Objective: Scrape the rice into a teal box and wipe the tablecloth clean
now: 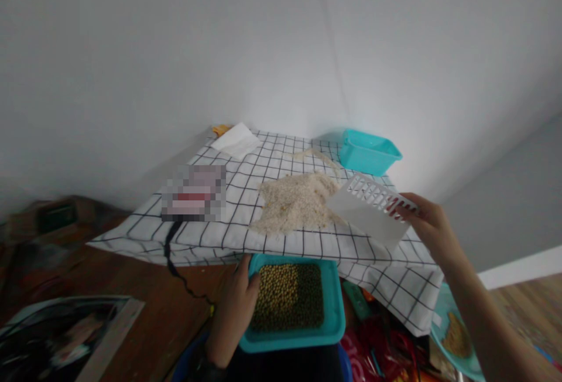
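Note:
My left hand (pixel 237 307) is closed on the left rim of a turquoise tray (pixel 337 311), just below the table's front edge. Pale yellow beans and dark green beans lie in it, the yellow ones mostly at the left. In my right hand (pixel 425 224) is a thin white plastic sheet (pixel 373 212) with a row of slots along its upper edge; my fingers grip it at the right end. It tilts over the right side of a heap of beige grain-like material (pixel 298 200) on the checked cloth. I cannot tell whether its lower edge touches the cloth.
A white checked cloth (pixel 237 194) covers the table. At its back right stands a turquoise basin (pixel 366 153); white paper (pixel 237 140) lies at the back left. A blurred-out object (pixel 193 193) with a black strap sits left. Below right, another bowl (pixel 456 335) holds yellowish material.

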`<state>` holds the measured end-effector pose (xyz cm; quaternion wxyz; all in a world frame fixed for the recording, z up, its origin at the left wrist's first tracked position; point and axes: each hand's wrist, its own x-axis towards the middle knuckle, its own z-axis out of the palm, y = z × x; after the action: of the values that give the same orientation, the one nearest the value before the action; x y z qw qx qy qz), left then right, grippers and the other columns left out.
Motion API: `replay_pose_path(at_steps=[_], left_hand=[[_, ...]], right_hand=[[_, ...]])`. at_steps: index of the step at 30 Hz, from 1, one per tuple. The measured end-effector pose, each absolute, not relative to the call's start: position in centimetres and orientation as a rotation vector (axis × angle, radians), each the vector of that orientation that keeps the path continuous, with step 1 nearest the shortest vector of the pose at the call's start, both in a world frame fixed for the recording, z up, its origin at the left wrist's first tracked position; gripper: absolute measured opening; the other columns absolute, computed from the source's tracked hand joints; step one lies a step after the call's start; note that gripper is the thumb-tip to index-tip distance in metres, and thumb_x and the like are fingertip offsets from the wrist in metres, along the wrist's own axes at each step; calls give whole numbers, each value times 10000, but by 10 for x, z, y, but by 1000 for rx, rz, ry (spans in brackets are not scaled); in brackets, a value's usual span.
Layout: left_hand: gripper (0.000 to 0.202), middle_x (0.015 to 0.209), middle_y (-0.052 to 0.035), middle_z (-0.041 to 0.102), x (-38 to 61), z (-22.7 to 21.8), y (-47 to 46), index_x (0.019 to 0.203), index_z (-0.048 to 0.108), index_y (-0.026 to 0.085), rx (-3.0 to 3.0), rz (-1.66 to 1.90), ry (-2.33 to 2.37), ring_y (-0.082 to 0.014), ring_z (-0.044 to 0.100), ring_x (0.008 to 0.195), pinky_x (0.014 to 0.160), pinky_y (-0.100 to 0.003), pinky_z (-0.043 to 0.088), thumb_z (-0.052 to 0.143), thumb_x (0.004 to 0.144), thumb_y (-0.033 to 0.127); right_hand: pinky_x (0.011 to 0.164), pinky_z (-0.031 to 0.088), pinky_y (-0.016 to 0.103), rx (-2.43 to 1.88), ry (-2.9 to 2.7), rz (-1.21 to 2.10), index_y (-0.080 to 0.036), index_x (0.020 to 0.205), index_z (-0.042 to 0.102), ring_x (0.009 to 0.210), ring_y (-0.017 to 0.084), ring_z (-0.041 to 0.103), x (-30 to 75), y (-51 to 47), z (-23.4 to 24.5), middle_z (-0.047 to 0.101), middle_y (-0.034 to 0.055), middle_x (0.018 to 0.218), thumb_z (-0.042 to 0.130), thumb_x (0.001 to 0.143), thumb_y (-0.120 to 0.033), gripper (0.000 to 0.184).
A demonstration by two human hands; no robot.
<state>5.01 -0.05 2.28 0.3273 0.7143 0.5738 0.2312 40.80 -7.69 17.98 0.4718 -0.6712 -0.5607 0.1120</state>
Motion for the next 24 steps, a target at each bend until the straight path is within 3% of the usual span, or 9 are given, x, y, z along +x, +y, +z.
replay_pose_path(at_steps=[7, 12, 16, 24], left_hand=[[443, 1082, -176, 730, 48, 20, 0, 1307, 463, 85, 1868, 629, 1512, -303, 688, 1035, 948, -479, 486, 335, 902, 211], [398, 999, -120, 747, 47, 16, 2, 1261, 502, 140, 1881, 674, 1502, -280, 692, 1019, 929, -447, 501, 373, 887, 195], [382, 1050, -121, 739, 47, 16, 3, 1244, 510, 159, 1883, 693, 1495, -279, 675, 1072, 954, -446, 490, 389, 883, 198], [421, 1191, -195, 688, 47, 13, 2, 1258, 497, 96, 1875, 675, 1500, -315, 629, 1165, 1017, -490, 448, 355, 883, 223]], right_hand=[[663, 504, 299, -1605, -1380, 365, -216, 986, 684, 747, 212, 658, 417, -83, 173, 722, 47, 825, 647, 831, -364, 217], [682, 498, 273, -1668, -1383, 356, -222, 1025, 673, 772, 194, 656, 422, -92, 172, 726, 34, 866, 642, 854, -380, 235], [702, 504, 286, -1708, -1413, 352, -218, 1024, 677, 791, 206, 663, 418, -100, 172, 729, 41, 875, 625, 867, -395, 242], [707, 531, 296, -1692, -1468, 364, -220, 1015, 686, 778, 214, 681, 408, -102, 176, 732, 41, 859, 634, 852, -390, 241]])
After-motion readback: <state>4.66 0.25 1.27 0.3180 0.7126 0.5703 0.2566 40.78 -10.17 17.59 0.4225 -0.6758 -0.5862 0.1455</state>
